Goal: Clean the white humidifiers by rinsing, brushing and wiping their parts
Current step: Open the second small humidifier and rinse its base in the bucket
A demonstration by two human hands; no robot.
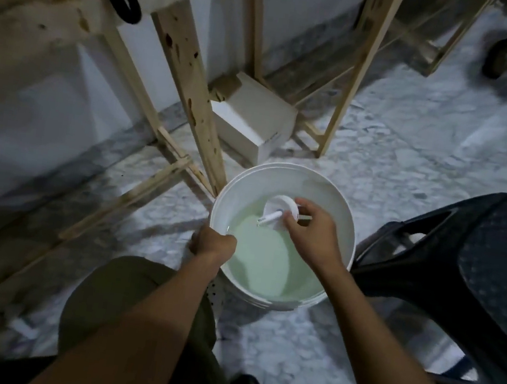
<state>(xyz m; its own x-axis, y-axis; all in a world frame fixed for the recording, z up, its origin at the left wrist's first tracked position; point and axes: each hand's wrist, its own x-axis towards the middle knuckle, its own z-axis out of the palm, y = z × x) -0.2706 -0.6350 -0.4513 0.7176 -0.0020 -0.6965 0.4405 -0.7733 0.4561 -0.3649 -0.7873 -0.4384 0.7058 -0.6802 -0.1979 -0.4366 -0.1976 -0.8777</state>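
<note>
A white bucket (pixel 344 211) of pale greenish water stands on the floor in front of me. My left hand (pixel 212 240) grips its near left rim. My right hand (pixel 310 227) holds a white round humidifier part (pixel 278 205) over the water inside the bucket, fingers curled round its right edge. A thin white tube (pixel 269 218) sticks out from the part toward the lower left, down toward the water. The underside of the part is hidden.
A black plastic chair (pixel 478 272) stands right of the bucket. A white box (pixel 252 120) lies behind it among wooden frame legs (pixel 191 92). The floor is grey marble (pixel 416 133). My knee in olive trousers (pixel 133 298) is at the near left.
</note>
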